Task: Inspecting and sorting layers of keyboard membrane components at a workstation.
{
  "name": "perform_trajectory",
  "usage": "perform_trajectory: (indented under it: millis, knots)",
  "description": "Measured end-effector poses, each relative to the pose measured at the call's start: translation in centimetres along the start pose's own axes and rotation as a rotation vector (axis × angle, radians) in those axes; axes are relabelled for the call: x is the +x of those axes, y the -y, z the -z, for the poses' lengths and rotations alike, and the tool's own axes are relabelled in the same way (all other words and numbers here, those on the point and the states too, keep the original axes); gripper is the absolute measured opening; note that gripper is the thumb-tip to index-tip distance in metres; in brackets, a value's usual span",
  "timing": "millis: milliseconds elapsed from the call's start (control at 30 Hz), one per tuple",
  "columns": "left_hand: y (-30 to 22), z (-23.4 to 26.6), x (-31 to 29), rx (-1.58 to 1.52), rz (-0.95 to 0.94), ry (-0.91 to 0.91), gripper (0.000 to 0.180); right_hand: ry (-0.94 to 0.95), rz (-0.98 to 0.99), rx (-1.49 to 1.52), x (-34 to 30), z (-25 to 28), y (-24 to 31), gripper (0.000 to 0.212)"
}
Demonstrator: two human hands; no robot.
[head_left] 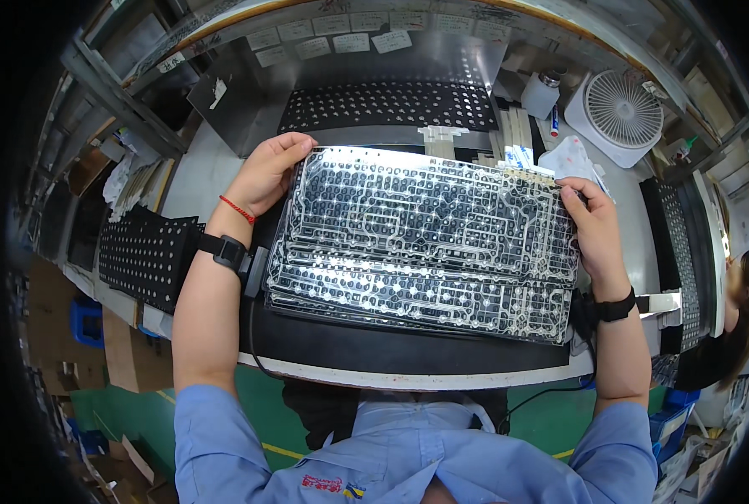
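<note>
A clear membrane sheet (425, 239) printed with silver circuit traces lies across a black mat on the workbench, over a dark keyboard plate. My left hand (269, 172) holds its upper left corner, fingers curled over the edge. My right hand (589, 223) grips its right edge near the top corner. Both wrists wear black straps; the left also has a red string.
Another perforated black plate (391, 105) leans at the back, a stack of them (144, 252) sits at the left. A white fan (618, 113) and a white bottle (542, 92) stand at the back right. Another person (731, 323) is at the right.
</note>
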State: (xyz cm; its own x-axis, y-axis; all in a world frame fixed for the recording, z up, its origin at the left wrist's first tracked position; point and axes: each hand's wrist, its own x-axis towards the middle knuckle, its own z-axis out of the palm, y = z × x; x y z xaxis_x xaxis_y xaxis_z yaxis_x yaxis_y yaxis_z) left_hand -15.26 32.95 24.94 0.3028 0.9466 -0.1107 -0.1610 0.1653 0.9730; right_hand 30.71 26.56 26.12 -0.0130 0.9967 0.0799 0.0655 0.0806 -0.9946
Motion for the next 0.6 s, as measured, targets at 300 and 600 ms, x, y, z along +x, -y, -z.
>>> perform_trajectory:
  millis: [300, 600]
  knots:
    - [0.3, -0.4, 0.1, 0.017, -0.081, -0.031, 0.023, -0.002, 0.001, 0.060, 0.0, -0.1, 0.2, 0.019]
    - [-0.1, -0.5, -0.2, 0.170, -0.015, -0.009, 0.016, -0.094, 0.048, 0.108, 0.3, 0.1, 0.1, 0.019]
